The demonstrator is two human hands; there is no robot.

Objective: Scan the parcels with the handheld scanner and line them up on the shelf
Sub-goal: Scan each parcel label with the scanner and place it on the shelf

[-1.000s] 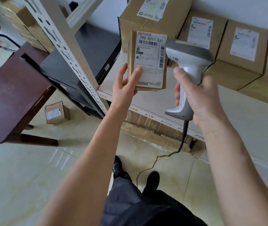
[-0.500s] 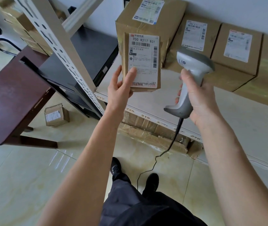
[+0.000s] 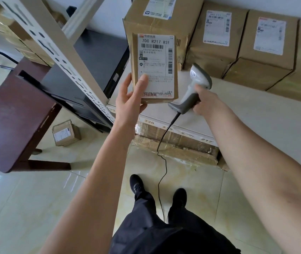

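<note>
nearest the camera, dark matte trousers (image 3: 157,237) and two black shoes (image 3: 136,184) are standing on glossy pale floor tiles (image 3: 27,208), with a thin black cable (image 3: 162,173) trailing between the feet and curving up toward the shelf. both bare forearms are reaching forward. the left hand (image 3: 129,105) is holding a slim rectangular cardboard parcel (image 3: 155,68) upright, its thumb (image 3: 142,83) pressing flat on the lower left of the white printed label while the other fingers are wrapping behind the brown board, out of sight. the label is facing the camera, showing barcodes and the characters 700 r217 831. just right of the parcel, the right hand (image 3: 206,101) is gripping the smooth grey plastic handle of the handheld scanner (image 3: 195,85), fingers curled round it, its rounded head tilting up over the shelf board. the shelf (image 3: 255,125) is a flat, pale board with small numbers along its front edge, carried by a perforated cream metal upright (image 3: 60,57). under it, a tape-wrapped, crinkly carton (image 3: 179,145) is lying on the floor. to the left, a small cardboard box (image 3: 66,132) is sitting on the tiles beside a dark reddish wooden table (image 3: 12,114). farthest back, a row of boxy brown cartons (image 3: 266,52) with white labels is standing side by side along the wall, the held parcel overlapping the leftmost one.
</note>
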